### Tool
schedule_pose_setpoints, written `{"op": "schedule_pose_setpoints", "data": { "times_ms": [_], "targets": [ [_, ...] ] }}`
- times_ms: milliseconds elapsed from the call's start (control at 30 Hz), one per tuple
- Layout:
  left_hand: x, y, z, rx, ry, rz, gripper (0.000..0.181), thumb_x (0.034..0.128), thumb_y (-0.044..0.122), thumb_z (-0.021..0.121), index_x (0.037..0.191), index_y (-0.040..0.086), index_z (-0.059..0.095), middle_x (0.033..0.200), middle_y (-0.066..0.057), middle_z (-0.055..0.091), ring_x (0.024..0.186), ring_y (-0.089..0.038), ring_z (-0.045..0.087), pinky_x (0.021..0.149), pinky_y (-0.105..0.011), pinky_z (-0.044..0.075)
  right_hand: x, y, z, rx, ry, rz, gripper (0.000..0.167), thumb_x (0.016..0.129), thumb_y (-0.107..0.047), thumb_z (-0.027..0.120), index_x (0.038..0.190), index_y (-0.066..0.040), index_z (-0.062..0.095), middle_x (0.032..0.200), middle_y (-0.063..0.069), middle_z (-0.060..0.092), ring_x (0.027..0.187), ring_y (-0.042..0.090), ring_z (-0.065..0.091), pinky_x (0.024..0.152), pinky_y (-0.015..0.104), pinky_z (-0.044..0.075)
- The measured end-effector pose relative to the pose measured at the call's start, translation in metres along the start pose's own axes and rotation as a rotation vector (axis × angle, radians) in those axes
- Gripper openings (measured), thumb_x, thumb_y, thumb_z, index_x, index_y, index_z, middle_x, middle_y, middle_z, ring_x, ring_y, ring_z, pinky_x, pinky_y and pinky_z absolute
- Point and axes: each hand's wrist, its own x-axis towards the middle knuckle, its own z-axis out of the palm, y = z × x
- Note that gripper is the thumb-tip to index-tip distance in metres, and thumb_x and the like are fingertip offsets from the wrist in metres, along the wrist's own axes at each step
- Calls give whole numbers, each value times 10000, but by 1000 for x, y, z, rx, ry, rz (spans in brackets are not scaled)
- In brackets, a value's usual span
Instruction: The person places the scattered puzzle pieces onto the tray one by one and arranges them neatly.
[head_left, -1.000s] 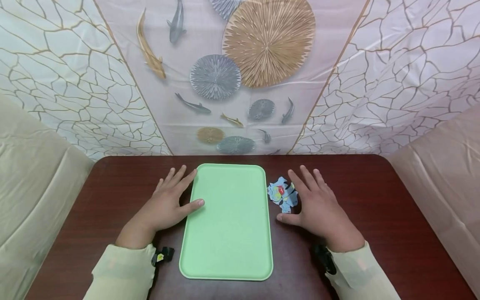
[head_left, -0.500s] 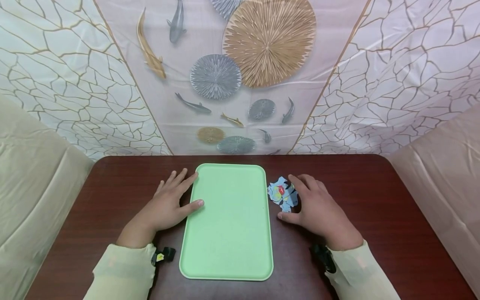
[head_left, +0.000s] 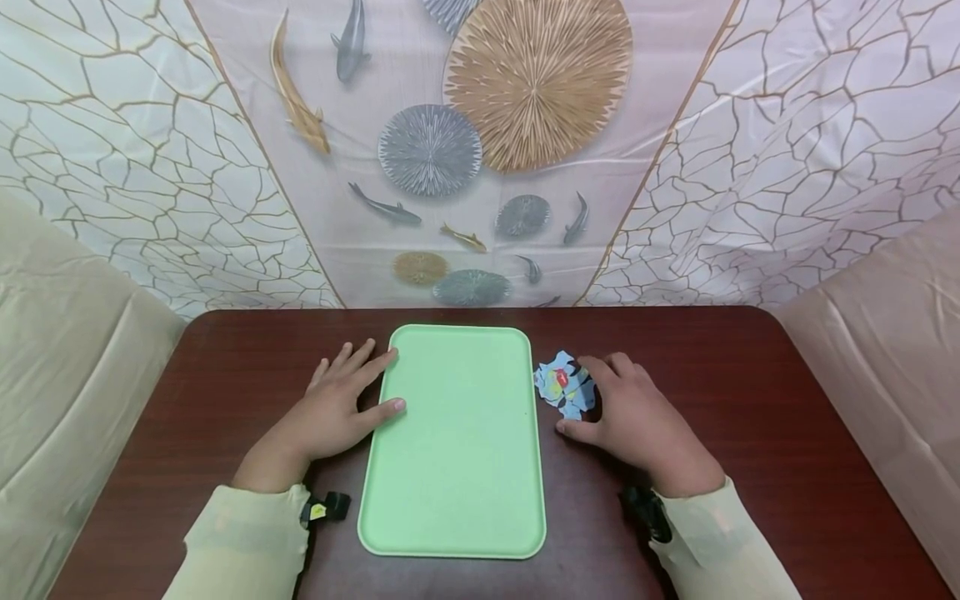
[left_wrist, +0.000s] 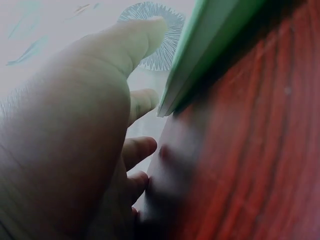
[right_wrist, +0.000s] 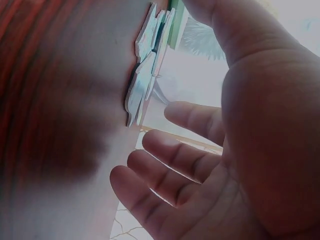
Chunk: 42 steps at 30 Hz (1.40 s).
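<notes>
A light green tray (head_left: 453, 442) lies flat on the dark red-brown table. At its left edge is my left hand (head_left: 333, 417), fingers spread, with the index fingertip by the rim and the thumb reaching over it. In the left wrist view the tray's side (left_wrist: 187, 65) stands beside the left hand (left_wrist: 75, 125). Right of the tray sits a small pile of flat, irregular light-blue puzzle pieces (head_left: 564, 386) with red and yellow patches. My right hand (head_left: 637, 417) arches beside that pile, fingers loosely bent. The right wrist view shows the puzzle pieces (right_wrist: 142, 80) stacked, apart from the right hand (right_wrist: 255, 130).
A patterned cloth (head_left: 431, 150) with fish and round shapes hangs behind the table's far edge. Beige padded panels (head_left: 67, 375) flank both sides. Each wrist wears a black strap camera (head_left: 330, 507). Bare table (head_left: 787, 417) extends to the right of the right hand.
The right hand's fingers have bent from spread to loosely curved and lowered beside the puzzle pieces. The left hand has barely shifted. Tray and pieces stay in place.
</notes>
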Motion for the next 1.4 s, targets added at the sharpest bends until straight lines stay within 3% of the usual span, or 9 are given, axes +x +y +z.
{"op": "schedule_pose_setpoints", "data": {
  "times_ms": [567, 1400],
  "targets": [
    [2, -1, 1, 26, -9, 3, 891, 1076, 732, 607, 1806, 323, 298, 1893, -152, 187, 1753, -515, 45, 1347, -804, 18, 4, 1, 0, -6, -23, 5, 762, 971, -439, 877, 1511, 42, 638, 1355, 240, 651, 1166, 362, 657, 1034, 580, 608],
    [1, -1, 0, 28, -7, 4, 899, 1071, 683, 666, 1806, 321, 296, 1890, -154, 200, 1754, -510, 58, 1351, -796, 27, 3, 0, -4, -28, -54, -8, 539, 994, -279, 841, 1381, 76, 720, 1251, 213, 723, 1094, 331, 697, 1001, 549, 620]
  ]
}}
